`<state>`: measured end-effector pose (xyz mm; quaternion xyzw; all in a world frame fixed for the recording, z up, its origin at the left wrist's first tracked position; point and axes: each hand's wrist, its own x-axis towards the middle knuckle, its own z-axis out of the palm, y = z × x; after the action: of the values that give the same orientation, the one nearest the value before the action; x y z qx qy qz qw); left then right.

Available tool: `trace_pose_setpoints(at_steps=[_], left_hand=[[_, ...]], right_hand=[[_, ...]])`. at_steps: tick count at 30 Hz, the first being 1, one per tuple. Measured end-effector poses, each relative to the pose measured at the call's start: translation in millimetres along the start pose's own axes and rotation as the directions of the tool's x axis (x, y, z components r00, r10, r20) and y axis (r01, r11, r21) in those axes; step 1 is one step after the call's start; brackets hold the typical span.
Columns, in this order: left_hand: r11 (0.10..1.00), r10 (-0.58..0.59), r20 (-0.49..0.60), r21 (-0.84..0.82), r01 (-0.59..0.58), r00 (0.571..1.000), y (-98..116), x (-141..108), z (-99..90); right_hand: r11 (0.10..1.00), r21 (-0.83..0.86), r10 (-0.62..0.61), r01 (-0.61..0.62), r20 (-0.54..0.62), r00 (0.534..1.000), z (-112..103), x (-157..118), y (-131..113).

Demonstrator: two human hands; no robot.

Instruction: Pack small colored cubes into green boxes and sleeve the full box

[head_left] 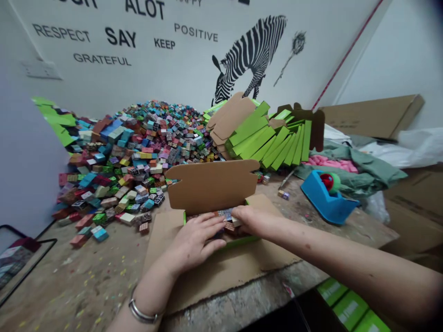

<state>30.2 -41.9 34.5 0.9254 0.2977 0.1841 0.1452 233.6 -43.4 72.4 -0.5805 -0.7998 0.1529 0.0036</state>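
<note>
Your left hand (199, 240) lies flat over the left part of an open brown cardboard box with bright green edges (212, 186), its fingers spread a little and its thumb reaching across the patterned rectangular blocks (224, 213) inside. Your right hand (247, 219) comes in over the box's right part, fingers bent down onto those same blocks, near a pale one; whether it pinches any of them you cannot tell, since the fingertips are partly hidden. The box sits between your forearms with its lid raised at the far side, on a flat brown cardboard sheet (207, 281) that covers part of the stained, paint-flecked surface (83, 276). Beyond the box and to its left, a large heap of small multicoloured blocks (148, 138) reaches back to the white wall (145, 83). Behind the box and to its right, bright green folded cartons (273, 143) lie fanned against one another. On the right side of the surface stands a blue tape dispenser (327, 200), and a single small patterned block (283, 195) lies between it and the box. A silver metal bangle (140, 313) circles your left wrist.
</note>
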Motion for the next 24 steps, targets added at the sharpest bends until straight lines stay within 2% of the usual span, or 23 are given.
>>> trace_pose_setpoints(at_steps=[3, 6, 10, 15, 24], left_hand=[[0.996, -0.018, 0.126, 0.085, 0.008, 0.992, 4, 0, -2.2], [0.991, -0.016, 0.191, 0.132, -0.009, 0.982, 5, 2, -2.9], [0.989, -0.015, 0.197, 0.148, -0.015, 0.980, 5, 2, -1.5], [0.987, -0.009, 0.175, 0.159, -0.019, 0.985, 4, 2, -1.3], [0.988, -0.051, 0.231, 0.155, 0.015, 0.972, 8, 4, -7.7]], right_hand=[[0.998, -0.058, 0.026, -0.022, 0.054, 0.998, -3, -3, -5], [0.993, -0.090, 0.087, -0.082, 0.059, 0.994, -1, -2, -3], [0.989, -0.104, 0.112, -0.105, 0.069, 0.991, 5, 2, 3], [0.989, -0.105, 0.107, -0.101, 0.052, 0.993, 2, 0, 8], [0.996, -0.079, -0.039, 0.040, 0.014, 0.999, 5, -6, 4]])
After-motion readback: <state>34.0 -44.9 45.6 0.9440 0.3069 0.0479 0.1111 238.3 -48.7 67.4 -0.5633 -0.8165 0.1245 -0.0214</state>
